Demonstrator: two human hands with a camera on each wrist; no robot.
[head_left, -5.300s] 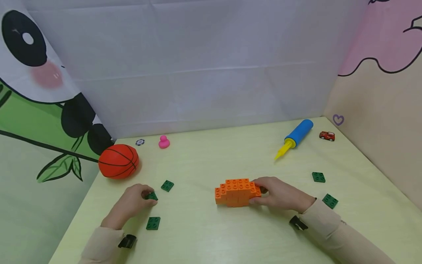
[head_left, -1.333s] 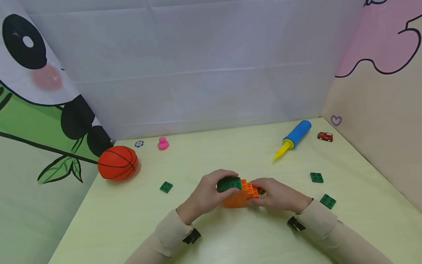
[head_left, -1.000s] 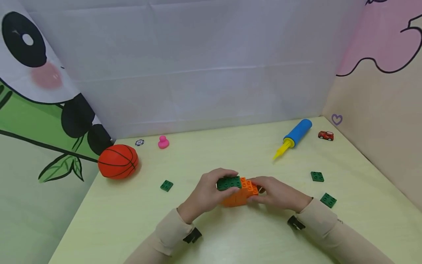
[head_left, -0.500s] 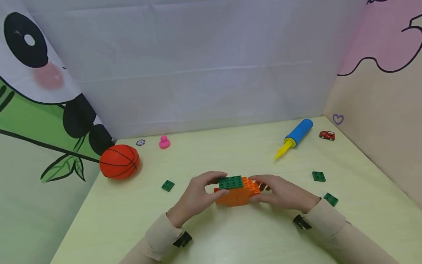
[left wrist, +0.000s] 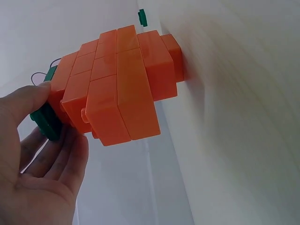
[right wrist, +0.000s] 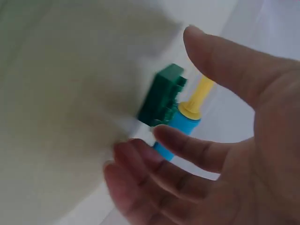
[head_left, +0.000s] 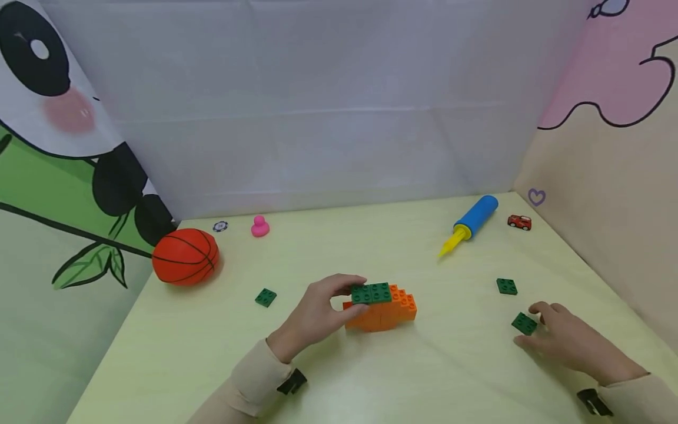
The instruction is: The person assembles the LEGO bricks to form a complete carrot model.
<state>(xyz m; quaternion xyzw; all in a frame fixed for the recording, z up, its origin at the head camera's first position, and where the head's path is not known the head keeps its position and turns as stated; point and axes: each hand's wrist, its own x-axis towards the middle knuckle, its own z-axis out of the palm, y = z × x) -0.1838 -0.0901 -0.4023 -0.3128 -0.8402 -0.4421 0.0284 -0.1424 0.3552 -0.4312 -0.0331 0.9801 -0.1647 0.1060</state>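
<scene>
Two green building bricks sit side by side on top of a stepped structure of orange building bricks standing on the table. My left hand holds this structure at its left end, thumb in front and fingers behind. In the left wrist view the thumb lies by the green edge, above the stacked orange bricks. At the right, my right hand has its thumb and fingers spread on either side of a loose green brick. A gap shows between thumb and green brick in the right wrist view.
Another green brick lies behind the right hand, and one more green brick lies at the left. Farther back are a toy basketball, a poker chip, a pink toy, a blue-yellow pump and a red toy car.
Two green bricks from the left of the table have come onto the orange structure with my left hand. My right hand has let go of its right end and moved right to a green brick.
</scene>
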